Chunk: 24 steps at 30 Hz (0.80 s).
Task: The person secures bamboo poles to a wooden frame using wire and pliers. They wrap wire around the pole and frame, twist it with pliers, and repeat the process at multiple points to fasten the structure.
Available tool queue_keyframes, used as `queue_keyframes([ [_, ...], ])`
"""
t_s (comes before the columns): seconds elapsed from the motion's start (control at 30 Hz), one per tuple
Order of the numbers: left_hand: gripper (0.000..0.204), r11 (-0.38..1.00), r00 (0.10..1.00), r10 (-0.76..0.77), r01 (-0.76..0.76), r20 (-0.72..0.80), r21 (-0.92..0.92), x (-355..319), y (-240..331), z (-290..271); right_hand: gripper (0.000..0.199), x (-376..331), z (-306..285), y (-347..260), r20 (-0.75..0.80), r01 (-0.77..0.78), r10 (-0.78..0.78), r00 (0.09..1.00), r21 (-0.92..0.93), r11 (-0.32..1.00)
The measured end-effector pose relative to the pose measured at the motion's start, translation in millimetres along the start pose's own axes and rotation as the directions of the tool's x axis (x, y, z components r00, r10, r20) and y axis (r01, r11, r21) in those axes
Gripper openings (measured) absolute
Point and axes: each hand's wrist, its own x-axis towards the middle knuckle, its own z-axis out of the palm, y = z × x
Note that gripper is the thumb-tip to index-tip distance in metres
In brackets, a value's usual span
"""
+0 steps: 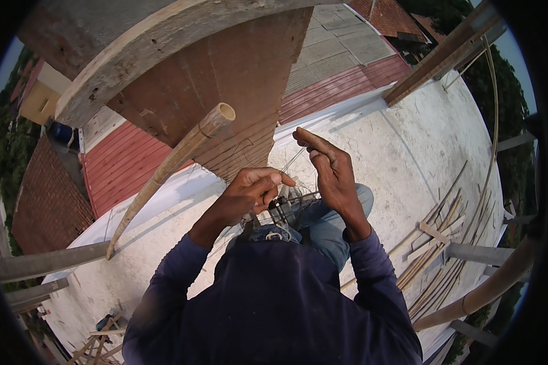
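My left hand (252, 190) is closed in front of my lap, thumb and fingertips pinched on thin pale wire strands (293, 159). These strands slant up and right to my right hand (330, 170). Its fingers are pressed together and bent over the strands' far end; the exact grip is partly hidden. Below and between the hands lies a loose tangle of thin wire (305, 193) near my jeans (330, 234). A small dark object (278, 204) sits beside the left wrist, its kind unclear. A whitish looped cord (276, 236) shows at my waist.
A bamboo pole (164, 170) leans up at left, near a brown board (225, 79) under a thick beam (146, 55). Thin rods and wood strips (435, 255) lie on the pale concrete surface (402, 164) at right. Beyond the edge are lower red roofs (125, 161).
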Motion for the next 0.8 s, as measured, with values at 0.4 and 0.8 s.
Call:
queue_keyframes([
  [0.4, 0.034, 0.974, 0.996, -0.038, 0.019, 0.081, 0.225, 3.7, 5.2, -3.5, 0.061, -7.3, 4.3, -11.2, 0.539, 0.551, -0.267, 0.799, -0.479, 0.683],
  [0.8, 0.048, 0.914, 0.941, 0.251, -0.152, -0.229, 0.376, -118.1, 34.5, -86.1, 0.007, 34.0, -100.1, -92.0, 0.030, 0.343, -0.489, 0.872, -0.751, 0.565],
])
